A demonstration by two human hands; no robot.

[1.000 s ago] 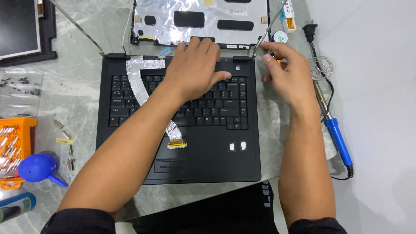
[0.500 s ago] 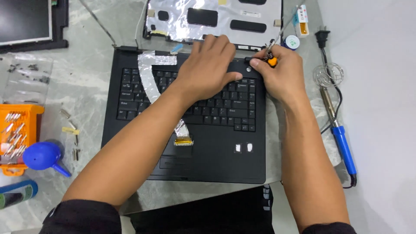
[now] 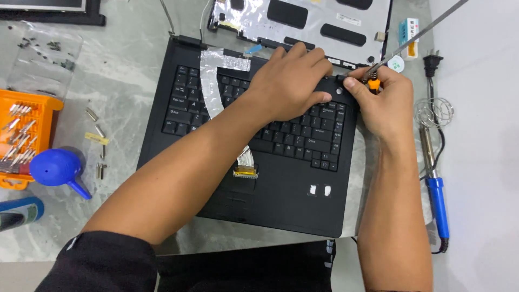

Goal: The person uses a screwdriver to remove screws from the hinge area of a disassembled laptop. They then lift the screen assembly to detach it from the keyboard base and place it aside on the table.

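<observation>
Pinching a small screwdriver (image 3: 372, 82) with an orange grip, the fingers of the right hand (image 3: 381, 103) are closed around the tool at the far right corner of a black laptop base (image 3: 281, 200). Its tip seems to meet the corner near the hinge, though the exact contact is hidden. The left hand (image 3: 289, 86) lies flat just beside it, fingers spread and loosely extended, pressing on the far edge of the keyboard (image 3: 303, 135), holding nothing. A silver foil ribbon cable (image 3: 213, 81) curves across the keys to the left. Beyond the hands lies a detached lid panel (image 3: 303, 19) lined with foil. To the right, on the grey marble table (image 3: 124, 97), rests a soldering iron (image 3: 435, 189) with a blue handle. Far left sit an orange bit case (image 3: 24, 135), a blue air blower (image 3: 57, 167) and loose screws (image 3: 97, 130).
</observation>
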